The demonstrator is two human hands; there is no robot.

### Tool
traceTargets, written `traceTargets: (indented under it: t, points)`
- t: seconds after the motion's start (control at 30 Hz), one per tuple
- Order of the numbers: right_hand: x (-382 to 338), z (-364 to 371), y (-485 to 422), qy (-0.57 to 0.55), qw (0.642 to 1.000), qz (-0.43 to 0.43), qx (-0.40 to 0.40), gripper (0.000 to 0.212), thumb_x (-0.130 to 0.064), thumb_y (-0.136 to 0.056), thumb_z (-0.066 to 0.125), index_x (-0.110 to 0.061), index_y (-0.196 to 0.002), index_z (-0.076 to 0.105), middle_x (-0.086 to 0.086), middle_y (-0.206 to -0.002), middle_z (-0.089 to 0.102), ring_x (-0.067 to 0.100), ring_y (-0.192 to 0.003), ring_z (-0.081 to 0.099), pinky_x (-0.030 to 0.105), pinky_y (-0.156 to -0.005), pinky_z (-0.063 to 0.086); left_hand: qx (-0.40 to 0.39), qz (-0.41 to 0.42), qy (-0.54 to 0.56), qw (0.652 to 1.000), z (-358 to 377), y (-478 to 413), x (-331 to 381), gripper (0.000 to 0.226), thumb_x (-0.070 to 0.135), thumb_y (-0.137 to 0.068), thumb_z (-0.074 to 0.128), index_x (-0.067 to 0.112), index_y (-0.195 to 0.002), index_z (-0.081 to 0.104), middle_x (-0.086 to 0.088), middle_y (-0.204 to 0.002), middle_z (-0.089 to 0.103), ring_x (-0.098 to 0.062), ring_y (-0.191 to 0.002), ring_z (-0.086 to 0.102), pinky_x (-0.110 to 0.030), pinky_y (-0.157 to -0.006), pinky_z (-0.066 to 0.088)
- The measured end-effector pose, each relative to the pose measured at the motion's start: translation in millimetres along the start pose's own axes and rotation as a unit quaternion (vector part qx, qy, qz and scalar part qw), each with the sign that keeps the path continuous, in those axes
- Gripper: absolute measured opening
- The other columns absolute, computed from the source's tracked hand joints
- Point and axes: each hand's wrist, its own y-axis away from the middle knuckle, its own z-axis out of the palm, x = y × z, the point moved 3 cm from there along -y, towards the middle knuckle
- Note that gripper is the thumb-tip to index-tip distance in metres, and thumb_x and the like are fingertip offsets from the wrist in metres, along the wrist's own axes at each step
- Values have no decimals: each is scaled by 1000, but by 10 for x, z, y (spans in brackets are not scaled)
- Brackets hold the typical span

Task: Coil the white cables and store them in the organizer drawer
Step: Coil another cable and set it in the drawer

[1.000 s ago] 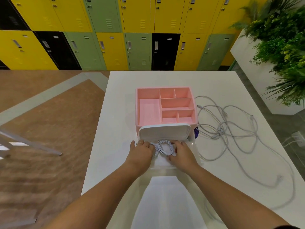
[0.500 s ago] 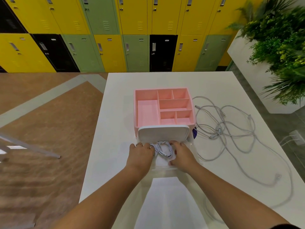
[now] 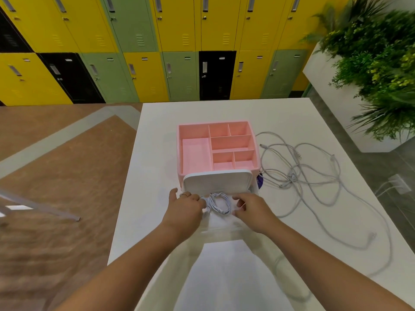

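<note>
The coiled white cable [image 3: 219,204] lies in the clear drawer [image 3: 221,230], which stands pulled out from the front of the organizer [image 3: 216,182] toward the person. The coil is a small bundle of loops, its left side tucked under the fingers of the left hand [image 3: 184,209]. That hand's grip is closed on the coil: the fingers curl down over the bunched strands, though the fingertips themselves are hidden behind the knuckles. A ring [image 3: 185,194] sits on one finger.

The right hand [image 3: 251,208] is at the coil's other side. Its grip is loose and apart, with the fingers lightly curled and the thumb below them holding nothing. The fingertips are just beside the loops, and I cannot tell whether they touch.

The organizer has a white front and a pink top tray [image 3: 195,153] divided into several open compartments. To its right, loose white cables [image 3: 303,176] sprawl in a tangle across the white table [image 3: 152,142], with one long strand running toward the near right edge. A small dark purple item [image 3: 260,180] shows beside the organizer's right corner, too hidden to name.

Beyond the table stands a wall of yellow, green and black lockers [image 3: 143,75]. A white planter [image 3: 336,104] with green foliage is at the right, and a power strip [image 3: 396,184] lies on the floor below it.
</note>
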Motion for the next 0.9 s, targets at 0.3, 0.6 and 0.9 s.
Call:
traceTargets:
  t: [0.3, 0.6, 0.9]
  points:
    - [548, -755, 378, -20, 998, -10, 59, 22, -19, -88, 66, -22, -109, 65, -9, -94, 62, 7, -82, 59, 18, -76, 45, 86, 99, 100, 986, -360, -119, 644, 28, 34, -99, 43, 33, -118, 62, 13, -117, 61, -15, -111, 52, -32, -97, 27]
    - [1695, -1311, 749, 18, 996, 50, 76, 19, -18, -88, 66, -20, -107, 65, -12, -91, 60, 2, -78, 57, 13, -70, 41, 87, 168, 210, 959, -261, -357, 1738, 22, 25, -93, 52, 24, -107, 70, 6, -102, 69, -18, -95, 60, -34, -87, 45]
    - [2435, -1498, 882, 5, 997, 62, 35, 18, -19, -88, 64, -24, -106, 65, -10, -94, 61, 5, -80, 58, 18, -75, 45, 10, 50, 244, 968, 84, -754, 2389, 37, 23, -96, 52, 21, -132, 52, 2, -131, 52, -17, -122, 45, -25, -105, 33]
